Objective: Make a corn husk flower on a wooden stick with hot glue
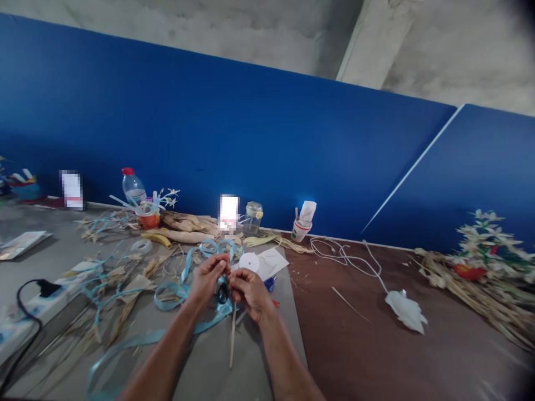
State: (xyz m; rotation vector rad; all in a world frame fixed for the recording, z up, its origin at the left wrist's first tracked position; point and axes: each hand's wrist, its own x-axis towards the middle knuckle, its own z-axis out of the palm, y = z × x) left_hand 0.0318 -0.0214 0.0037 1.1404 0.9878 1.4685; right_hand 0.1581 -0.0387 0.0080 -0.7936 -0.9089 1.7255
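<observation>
My left hand (211, 279) and my right hand (251, 291) meet close together over the grey part of the table, fingers pinched. From under my right fingers a thin pale stick (232, 342) points down toward me; its upper end is hidden. What my left fingertips pinch is too small to make out. Just below the hands is a small dark ring-shaped item (223, 291). Light blue ribbon (169, 298) lies in loops around and beneath my hands. A white round spool (249, 263) and a white paper (271, 262) lie just beyond them.
To the left are blue-wrapped stems with dried husks (100, 292) and a power strip (45, 312) with a black cable. A bottle (134, 186), a jar (253, 220) and a paper cup (301, 229) stand along the blue partition (251, 128). White cord (355, 260) and dried stalks (472, 284) lie right.
</observation>
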